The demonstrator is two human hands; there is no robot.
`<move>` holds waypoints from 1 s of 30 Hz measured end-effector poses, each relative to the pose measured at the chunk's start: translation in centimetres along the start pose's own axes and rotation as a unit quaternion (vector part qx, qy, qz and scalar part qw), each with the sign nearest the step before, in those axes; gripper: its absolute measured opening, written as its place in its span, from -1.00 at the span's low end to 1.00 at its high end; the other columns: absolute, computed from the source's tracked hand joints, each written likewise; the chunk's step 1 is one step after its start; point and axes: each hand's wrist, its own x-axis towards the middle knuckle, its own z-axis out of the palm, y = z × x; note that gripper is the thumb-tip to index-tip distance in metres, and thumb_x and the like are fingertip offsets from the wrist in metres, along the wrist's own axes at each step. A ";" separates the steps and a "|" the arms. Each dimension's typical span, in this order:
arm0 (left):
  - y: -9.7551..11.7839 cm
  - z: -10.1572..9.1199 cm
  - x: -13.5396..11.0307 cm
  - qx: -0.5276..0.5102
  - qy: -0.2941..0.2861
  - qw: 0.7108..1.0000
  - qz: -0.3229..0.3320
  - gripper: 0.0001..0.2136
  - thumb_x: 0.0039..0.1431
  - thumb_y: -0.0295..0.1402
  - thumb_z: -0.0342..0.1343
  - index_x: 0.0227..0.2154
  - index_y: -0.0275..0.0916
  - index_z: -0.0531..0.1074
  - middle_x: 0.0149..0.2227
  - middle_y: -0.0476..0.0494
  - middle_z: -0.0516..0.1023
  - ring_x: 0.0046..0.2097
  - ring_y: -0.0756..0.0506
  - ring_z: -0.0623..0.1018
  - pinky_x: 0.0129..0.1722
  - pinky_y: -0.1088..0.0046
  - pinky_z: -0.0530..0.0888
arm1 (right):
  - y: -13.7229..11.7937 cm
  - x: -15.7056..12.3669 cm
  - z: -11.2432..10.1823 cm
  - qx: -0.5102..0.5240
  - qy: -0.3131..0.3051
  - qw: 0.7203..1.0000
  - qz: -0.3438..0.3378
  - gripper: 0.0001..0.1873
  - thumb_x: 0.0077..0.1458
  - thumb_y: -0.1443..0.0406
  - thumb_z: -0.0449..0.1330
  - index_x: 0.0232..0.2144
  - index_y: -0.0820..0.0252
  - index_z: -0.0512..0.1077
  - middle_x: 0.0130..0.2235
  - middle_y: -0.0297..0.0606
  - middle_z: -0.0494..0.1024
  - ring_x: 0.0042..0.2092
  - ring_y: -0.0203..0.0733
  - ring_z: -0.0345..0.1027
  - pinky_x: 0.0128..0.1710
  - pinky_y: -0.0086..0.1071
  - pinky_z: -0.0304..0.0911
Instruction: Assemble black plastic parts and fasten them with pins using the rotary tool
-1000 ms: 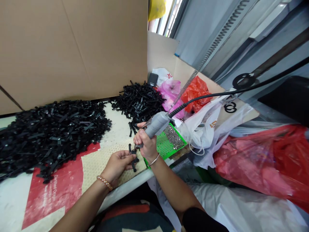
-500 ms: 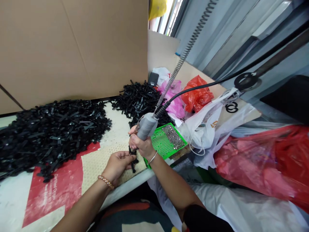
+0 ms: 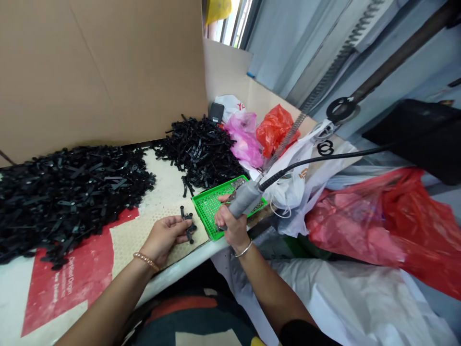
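Note:
My right hand point(image 3: 230, 226) is closed around a grey electric screwdriver point(image 3: 245, 199) with a black cable, its tip down over the near edge of a green perforated tray point(image 3: 212, 206) that holds small silver screws. My left hand point(image 3: 163, 235) rests on the beige honeycomb mat point(image 3: 133, 238), fingers curled against a small cluster of black plastic parts point(image 3: 188, 223) at the mat's right end. A beaded bracelet is on my left wrist, a thin bangle on my right.
Two heaps of black plastic parts lie on the table: a large heap point(image 3: 68, 192) at left, a smaller heap point(image 3: 201, 154) at the back. A cardboard wall point(image 3: 101, 72) stands behind. Pink, red and white plastic bags point(image 3: 273, 144) crowd the right side.
My right hand has carried the screwdriver from the black parts rightward to the green tray. The left hand stays at the parts. The view has shifted slightly.

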 end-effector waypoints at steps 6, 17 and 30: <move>0.2 0.1 -0.3 0.000 0.001 1.000 -0.002 -0.92 -0.09 -0.52 0.29 -0.52 -0.37 0.49 -0.51 -0.13 0.57 -0.46 0.00 0.55 -0.46 0.58 0.51 | 0.8 -0.6 -0.6 0.002 -0.005 1.000 -0.001 -0.71 0.03 0.17 0.27 -0.23 0.17 0.33 -0.65 -0.55 0.17 -0.64 -0.38 0.05 -0.62 -0.47 0.08; 0.4 0.2 -0.4 -0.005 0.003 1.000 -0.002 -0.93 -0.08 -0.54 0.29 -0.53 -0.37 0.49 -0.51 -0.12 0.57 -0.48 0.01 0.54 -0.49 0.59 0.51 | 1.6 -0.6 -1.0 -0.015 -0.024 0.999 0.022 -0.69 0.03 0.15 0.28 -0.24 0.17 0.33 -0.62 -0.52 0.20 -0.64 -0.37 0.06 -0.61 -0.45 0.09; 0.4 0.4 -0.5 -0.012 0.005 1.000 -0.007 -0.95 -0.05 -0.56 0.26 -0.52 -0.38 0.50 -0.50 -0.13 0.57 -0.47 0.01 0.54 -0.49 0.60 0.51 | 1.1 -0.5 -0.8 -0.025 -0.032 0.999 0.024 -0.68 0.02 0.14 0.28 -0.25 0.19 0.33 -0.61 -0.51 0.20 -0.63 -0.38 0.05 -0.62 -0.46 0.10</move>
